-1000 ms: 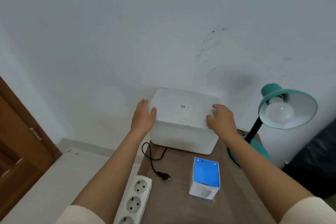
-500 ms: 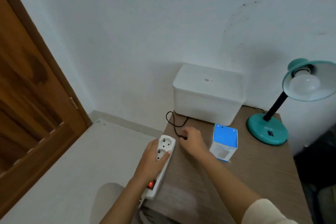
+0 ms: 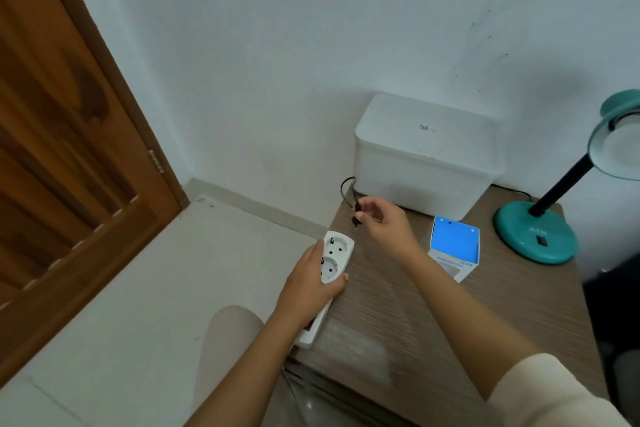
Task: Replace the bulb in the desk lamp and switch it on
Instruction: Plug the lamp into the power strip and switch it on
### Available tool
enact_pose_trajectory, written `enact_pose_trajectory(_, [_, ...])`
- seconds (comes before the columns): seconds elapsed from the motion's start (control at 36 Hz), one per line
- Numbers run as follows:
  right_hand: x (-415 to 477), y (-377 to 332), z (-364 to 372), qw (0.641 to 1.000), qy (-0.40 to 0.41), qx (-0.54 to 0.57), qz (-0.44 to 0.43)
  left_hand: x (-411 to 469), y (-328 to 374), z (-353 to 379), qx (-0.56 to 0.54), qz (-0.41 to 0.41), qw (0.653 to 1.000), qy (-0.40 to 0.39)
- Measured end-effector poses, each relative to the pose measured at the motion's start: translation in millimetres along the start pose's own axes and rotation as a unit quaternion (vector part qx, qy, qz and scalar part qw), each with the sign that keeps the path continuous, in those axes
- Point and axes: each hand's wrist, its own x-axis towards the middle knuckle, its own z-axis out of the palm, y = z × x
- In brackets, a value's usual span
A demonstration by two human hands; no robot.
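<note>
A teal desk lamp (image 3: 535, 232) stands at the table's far right, its shade cut off by the frame edge. Its black cord (image 3: 347, 185) loops past the white box to a black plug (image 3: 356, 218). My right hand (image 3: 384, 222) pinches that plug above the table's left edge. My left hand (image 3: 311, 284) grips a white power strip (image 3: 334, 255) lying along that edge, with two sockets showing beyond my fingers. The plug hangs a short way above the strip's far socket. A blue and white bulb box (image 3: 453, 248) stands between my right arm and the lamp.
A white lidded box (image 3: 424, 152) sits against the wall at the back of the wooden table (image 3: 450, 322). A brown wooden door (image 3: 62, 149) fills the left side, with pale floor (image 3: 138, 288) below. Something dark lies at the right edge.
Both hands left the white box. My left hand took hold of the power strip, and my right hand picked the plug off the table and raised it above the strip.
</note>
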Motion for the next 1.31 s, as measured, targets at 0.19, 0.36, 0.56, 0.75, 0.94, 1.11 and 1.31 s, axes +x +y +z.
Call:
enact_pose_trajectory(0.19, [-5,-2,5,0.993,-0.093,0.059,-0.029,0,-1,0,-0.008,-0.005,1.000,0.005])
enact_pose_trajectory(0.36, [-11,10,11,0.988,-0.153,0.029,-0.010,0,0,-1,-0.004,-0.011,1.000,0.000])
enact_pose_trajectory(0.56, [-10,11,16,0.984,-0.179,0.004,-0.013,1,0,0,-0.004,-0.017,1.000,-0.001])
enact_pose_trajectory(0.75, [-10,7,15,0.983,-0.174,-0.051,-0.033,1,1,-1,-0.006,-0.012,1.000,0.006])
enact_pose_trajectory(0.94, [-17,8,21,0.994,-0.059,-0.076,-0.045,1,1,0,-0.007,-0.004,1.000,0.016])
enact_pose_trajectory(1.11, [-21,7,31,0.993,-0.042,-0.107,-0.031,2,-2,2,0.006,-0.012,1.000,0.009])
enact_pose_trajectory(1.31, [-30,0,31,0.990,-0.044,-0.127,-0.031,0,3,-1,0.012,-0.012,1.000,-0.002])
